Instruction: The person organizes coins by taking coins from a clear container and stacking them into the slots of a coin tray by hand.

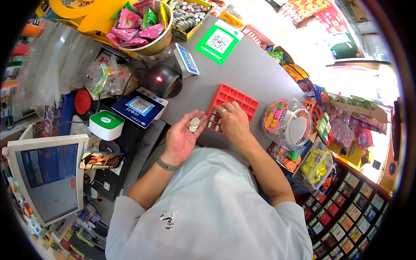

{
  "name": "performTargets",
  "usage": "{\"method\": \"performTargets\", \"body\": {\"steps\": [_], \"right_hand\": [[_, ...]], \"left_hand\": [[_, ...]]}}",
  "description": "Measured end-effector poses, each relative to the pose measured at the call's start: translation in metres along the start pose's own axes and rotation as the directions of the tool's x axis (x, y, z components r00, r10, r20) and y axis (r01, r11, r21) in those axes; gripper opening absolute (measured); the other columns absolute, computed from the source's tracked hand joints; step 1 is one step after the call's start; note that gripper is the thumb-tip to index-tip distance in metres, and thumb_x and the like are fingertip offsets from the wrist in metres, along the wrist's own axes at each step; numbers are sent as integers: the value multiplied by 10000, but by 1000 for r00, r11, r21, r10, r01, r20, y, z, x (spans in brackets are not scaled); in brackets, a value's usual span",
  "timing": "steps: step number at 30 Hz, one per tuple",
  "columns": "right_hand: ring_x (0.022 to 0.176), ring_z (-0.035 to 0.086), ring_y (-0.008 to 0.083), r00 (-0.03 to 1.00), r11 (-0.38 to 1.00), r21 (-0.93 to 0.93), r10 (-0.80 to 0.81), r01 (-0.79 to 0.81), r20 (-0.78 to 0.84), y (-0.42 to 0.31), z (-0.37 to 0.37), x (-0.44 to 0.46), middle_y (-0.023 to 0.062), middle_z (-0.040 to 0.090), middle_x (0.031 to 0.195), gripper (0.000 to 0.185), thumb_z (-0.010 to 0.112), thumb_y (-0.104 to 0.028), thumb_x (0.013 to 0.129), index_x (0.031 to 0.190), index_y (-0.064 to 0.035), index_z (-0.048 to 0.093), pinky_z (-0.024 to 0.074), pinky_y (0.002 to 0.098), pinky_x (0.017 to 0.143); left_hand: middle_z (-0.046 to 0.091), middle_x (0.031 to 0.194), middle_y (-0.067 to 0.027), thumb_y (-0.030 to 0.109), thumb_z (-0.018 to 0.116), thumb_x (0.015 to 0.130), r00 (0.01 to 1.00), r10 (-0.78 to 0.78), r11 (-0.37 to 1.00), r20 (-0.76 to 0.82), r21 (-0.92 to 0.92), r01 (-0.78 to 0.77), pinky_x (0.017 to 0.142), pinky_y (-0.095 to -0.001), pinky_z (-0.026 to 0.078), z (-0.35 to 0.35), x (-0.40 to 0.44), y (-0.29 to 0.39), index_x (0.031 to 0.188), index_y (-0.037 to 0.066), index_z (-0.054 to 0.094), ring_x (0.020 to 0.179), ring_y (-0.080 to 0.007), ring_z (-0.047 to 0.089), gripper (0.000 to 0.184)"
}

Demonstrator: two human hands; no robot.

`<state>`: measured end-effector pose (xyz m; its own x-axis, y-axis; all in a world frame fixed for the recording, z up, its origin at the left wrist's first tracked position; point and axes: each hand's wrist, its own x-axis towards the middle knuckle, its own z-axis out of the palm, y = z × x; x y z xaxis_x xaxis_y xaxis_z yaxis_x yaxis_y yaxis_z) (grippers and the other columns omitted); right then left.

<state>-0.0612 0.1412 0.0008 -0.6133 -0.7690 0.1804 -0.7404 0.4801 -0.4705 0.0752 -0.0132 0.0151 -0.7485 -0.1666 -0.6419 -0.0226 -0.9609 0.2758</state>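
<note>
My left hand (181,135) is turned palm up and slightly cupped, holding a few silver coins (194,124) on the palm and fingers. It is just left of a red plastic coin tray (246,103) that is divided into small square compartments. Stacks of coins (213,118) stand in the tray's near left compartments. Over the tray, my right hand (234,122) has a ring on it and its fingers curled down into the compartments beside the stacks. What its fingertips grip, if anything, is hidden.
A clear plastic jar (288,123) stands right of the tray. Behind it on the grey counter (255,65) lies a green QR-code card (218,42). To the left are a scanner (162,81), a blue QR-code sign (139,107), a phone (102,160) and a monitor (47,177).
</note>
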Motion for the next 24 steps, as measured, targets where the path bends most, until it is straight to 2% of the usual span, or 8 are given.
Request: {"method": "performTargets", "body": {"steps": [3, 6, 9, 14, 16, 18, 20, 24], "right_hand": [[930, 637, 295, 994, 983, -153, -92, 101, 63, -13, -15, 7, 104, 696, 1009, 405, 722, -1, 711, 1114, -44, 734, 555, 395, 860], [962, 635, 321, 998, 996, -74, 44, -41, 34, -27, -26, -1, 118, 690, 1087, 376, 711, 9, 769, 1140, -43, 736, 553, 411, 864], [1000, 636, 332, 995, 921, 380, 56, -86, 88, -38, -34, -19, 121, 665, 1153, 305, 704, 5, 864, 1161, -57, 737, 554, 428, 847], [1029, 633, 335, 976, 898, 402, 111, -179, 186, -44, -37, -33, 132, 655, 1098, 358, 747, -20, 835, 1191, -51, 723, 554, 440, 877], [1032, 628, 334, 953, 811, 503, 229, -298, 196, -48, -36, -34, 134, 654, 1116, 402, 751, -24, 832, 1229, -61, 708, 549, 449, 884], [1044, 626, 333, 966, 826, 501, 213, -257, 144, -44, -37, -34, 140, 660, 1111, 411, 745, -20, 833, 1239, -57, 696, 546, 449, 901], [1040, 634, 331, 952, 754, 587, 176, -295, 252, -38, -37, -35, 136, 681, 1054, 340, 739, -18, 843, 1179, -53, 708, 544, 445, 893], [917, 660, 294, 872, 660, 606, 474, -444, 123, -31, -38, -22, 99, 712, 903, 173, 745, -16, 854, 1022, -40, 712, 550, 403, 793]], "left_hand": [[506, 1468, -258, 234, 443, 1112, 1000, 10, 1000, 14, 0, -10, 1227, -490, 392, 0, 1, 1, 1409, -102, 457, 1403, -365, 498, 449], [539, 1444, -247, 172, 466, 1101, 999, -10, 1000, 50, 8, 10, 1214, -482, 412, 2, -2, 2, 1433, -93, 448, 1380, -357, 527, 425], [582, 1406, -229, 70, 481, 1080, 993, -60, 982, 98, 187, 41, 1178, -460, 454, 5, -5, -2, 1494, -69, 403, 1327, -324, 580, 444], [568, 1443, -193, -5, 470, 1069, 953, -257, 912, 162, 367, 183, 1113, -377, 517, 1, -13, -3, 1594, -43, 261, 1291, -229, 606, 567], [589, 1417, -190, 4, 478, 1069, 952, -263, 893, 157, 414, 178, 1104, -386, 522, 5, -18, -3, 1586, -38, 287, 1271, -222, 618, 553], [609, 1391, -187, 13, 485, 1070, 952, -266, 872, 153, 459, 170, 1095, -395, 526, 7, -19, -3, 1579, -32, 314, 1251, -214, 630, 539], [597, 1409, -207, 12, 484, 1068, 950, -282, 855, 132, 484, 187, 1103, -411, 524, 7, -18, -1, 1545, -42, 381, 1265, -246, 629, 491], [562, 1448, -241, 19, 476, 1074, 958, -273, 899, 89, 379, 221, 1129, -426, 506, 7, -13, 2, 1523, -61, 404, 1326, -309, 593, 462]]}}
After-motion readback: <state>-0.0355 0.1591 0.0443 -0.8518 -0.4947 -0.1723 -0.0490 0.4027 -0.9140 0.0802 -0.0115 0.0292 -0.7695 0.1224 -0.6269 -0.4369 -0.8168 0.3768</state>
